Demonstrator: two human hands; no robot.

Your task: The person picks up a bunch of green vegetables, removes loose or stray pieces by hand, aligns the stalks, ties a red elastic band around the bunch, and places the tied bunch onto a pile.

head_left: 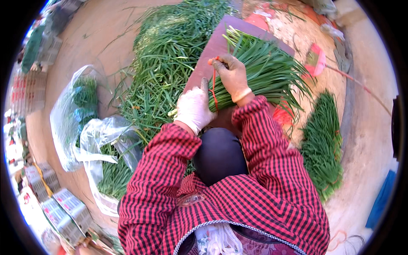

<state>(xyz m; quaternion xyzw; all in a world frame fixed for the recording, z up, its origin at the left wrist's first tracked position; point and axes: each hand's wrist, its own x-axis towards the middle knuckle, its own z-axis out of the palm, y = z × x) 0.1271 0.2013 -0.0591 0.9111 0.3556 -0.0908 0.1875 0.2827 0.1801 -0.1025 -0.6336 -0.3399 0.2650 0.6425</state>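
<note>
A bunch of long green garlic chives [265, 63] lies on the reddish-brown board [216, 42] in front of me. A thin red tie [213, 95] loops around the bunch. My left hand [192, 109], in a pale glove with the index fingertip bare, closes on the stems beside the tie; that fingertip points along the strand. My right hand [233, 80], in a tan glove with dark fingertips, pinches the upper end of the red tie and holds it raised above the leaves. The underside of the bunch is hidden.
Left of the board spreads a big heap of loose chives [163, 63]. Clear plastic bags [66, 123] with greens stand further left. At the right lie finished-looking chive bunches [321, 146] and a pink-ended stick [361, 87]. Stacked printed boxes [68, 212] line the left rim.
</note>
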